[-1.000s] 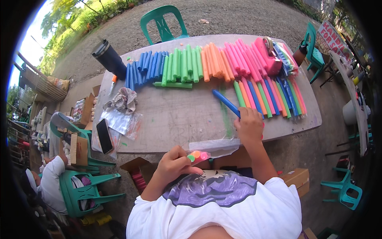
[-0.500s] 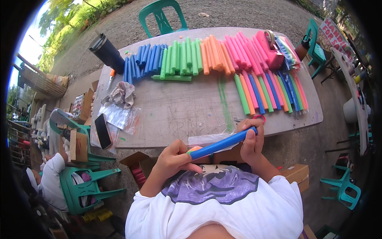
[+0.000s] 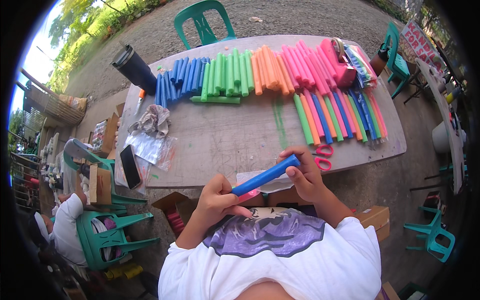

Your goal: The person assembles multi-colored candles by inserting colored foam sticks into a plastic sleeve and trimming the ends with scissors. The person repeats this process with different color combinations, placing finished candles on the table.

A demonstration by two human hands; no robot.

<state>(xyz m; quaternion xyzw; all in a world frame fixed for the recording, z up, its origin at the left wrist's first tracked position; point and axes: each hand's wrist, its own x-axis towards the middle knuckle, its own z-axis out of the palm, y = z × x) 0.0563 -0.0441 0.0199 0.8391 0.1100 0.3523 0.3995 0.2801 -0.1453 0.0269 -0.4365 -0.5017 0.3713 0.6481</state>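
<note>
A blue stick (image 3: pixel 266 175) is held slantwise over the table's near edge, between both hands. My right hand (image 3: pixel 305 175) grips its upper right end. My left hand (image 3: pixel 216 196) holds the lower left end together with something pink and small. Under the stick lies a clear plastic sheet (image 3: pixel 260 181). Rows of blue, green, orange and pink sticks (image 3: pixel 240 72) lie along the far side of the grey table (image 3: pixel 220 135). More coloured sticks (image 3: pixel 340 115) lie at the right.
Red scissors (image 3: pixel 324 155) lie by my right hand. A black tumbler (image 3: pixel 134 67), crumpled cloth (image 3: pixel 152 120), plastic bags and a phone (image 3: pixel 130 166) sit at the left. A pink tape dispenser (image 3: pixel 340 65) is far right. Green chairs (image 3: pixel 202 20) stand around; a person (image 3: pixel 65 230) sits lower left.
My right hand lifted a blue stick from the table and brought it back to the near edge. Both hands now hold it, lower and closer than half a second ago.
</note>
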